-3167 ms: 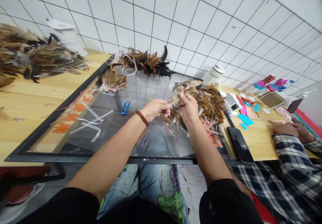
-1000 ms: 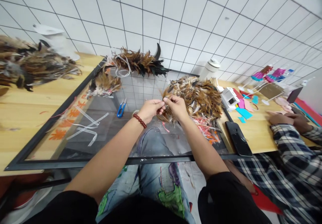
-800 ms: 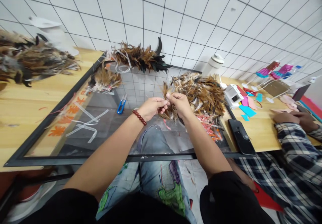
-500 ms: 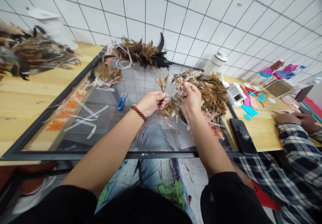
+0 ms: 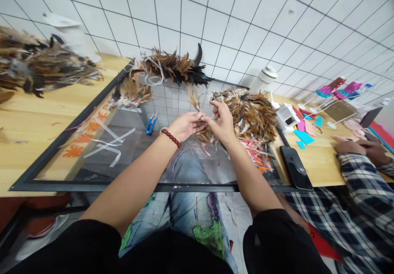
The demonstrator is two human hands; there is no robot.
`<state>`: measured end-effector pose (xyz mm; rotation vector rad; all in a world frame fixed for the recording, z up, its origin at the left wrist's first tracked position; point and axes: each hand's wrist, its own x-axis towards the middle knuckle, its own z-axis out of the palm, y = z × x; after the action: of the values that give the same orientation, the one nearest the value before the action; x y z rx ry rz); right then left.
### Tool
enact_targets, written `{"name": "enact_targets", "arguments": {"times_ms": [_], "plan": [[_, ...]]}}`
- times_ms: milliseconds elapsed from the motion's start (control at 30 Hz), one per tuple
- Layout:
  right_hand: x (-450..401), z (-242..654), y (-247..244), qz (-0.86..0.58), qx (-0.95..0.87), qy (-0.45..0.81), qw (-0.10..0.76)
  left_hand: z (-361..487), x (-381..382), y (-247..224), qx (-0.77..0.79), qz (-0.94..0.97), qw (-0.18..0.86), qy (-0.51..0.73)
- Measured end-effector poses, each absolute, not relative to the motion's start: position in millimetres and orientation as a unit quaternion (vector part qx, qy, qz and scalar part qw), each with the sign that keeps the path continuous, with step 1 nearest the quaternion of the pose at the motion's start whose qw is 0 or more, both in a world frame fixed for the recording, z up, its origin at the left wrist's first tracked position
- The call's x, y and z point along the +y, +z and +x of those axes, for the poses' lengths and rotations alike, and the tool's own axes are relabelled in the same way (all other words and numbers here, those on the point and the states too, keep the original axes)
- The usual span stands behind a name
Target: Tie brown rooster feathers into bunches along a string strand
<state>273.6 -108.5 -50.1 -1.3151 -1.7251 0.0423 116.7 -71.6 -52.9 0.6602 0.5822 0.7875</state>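
Note:
My left hand [image 5: 186,126], with a red bead bracelet at the wrist, pinches a small tuft of brown feathers [image 5: 194,102] that points upward. My right hand [image 5: 220,122] meets it at the base of the tuft, thumb against the left fingertips and the other fingers bent. Whether it grips anything there is too small to tell. Just right of my hands lies a large pile of brown and white feathers [image 5: 255,111]. A smaller feather bunch [image 5: 132,91] and blue snips [image 5: 150,125] lie to the left. Behind is a long dark feather strip [image 5: 177,66].
A black-framed glass panel [image 5: 101,187] bears white ribbon strips [image 5: 112,142]. More feathers [image 5: 46,66] lie far left. At right are a white bottle [image 5: 264,79], a white device [image 5: 286,118], a phone [image 5: 296,168] and a person's plaid sleeve [image 5: 363,175].
My right hand has moved left from beside the feather pile to touch my left hand at the tuft. The camera view has shifted slightly.

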Motion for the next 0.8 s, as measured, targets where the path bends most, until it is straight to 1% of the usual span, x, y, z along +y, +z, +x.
{"name": "enact_targets", "arguments": {"times_ms": [100,233,333,467,533,667,800], "plan": [[-107.0,278.8,-49.2,-0.553,-0.702,0.031,0.448,113.3,-65.9,-51.7,0.304,0.291,0.78,0.463],[-109.4,282.4,-46.4,-0.535,-0.768,0.081,0.344,106.2,-56.6,-48.3,0.339,0.254,0.719,0.551],[-111.8,279.2,-47.0,-0.498,-0.815,0.109,0.274,104.2,-54.2,-47.4,0.339,0.255,0.714,0.557],[-112.1,274.0,-50.4,-0.479,-0.85,0.12,0.184,105.0,-56.0,-50.2,0.339,0.263,0.741,0.517],[-111.8,273.6,-50.2,-0.496,-0.844,0.095,0.182,105.5,-56.9,-52.1,0.335,0.274,0.75,0.5],[-112.7,276.7,-43.9,-0.537,-0.807,0.024,0.245,107.0,-60.2,-51.8,0.362,0.327,0.725,0.487],[-113.8,279.2,-39.5,-0.548,-0.792,-0.039,0.268,111.9,-68.7,-46.7,0.404,0.387,0.696,0.45]]}}
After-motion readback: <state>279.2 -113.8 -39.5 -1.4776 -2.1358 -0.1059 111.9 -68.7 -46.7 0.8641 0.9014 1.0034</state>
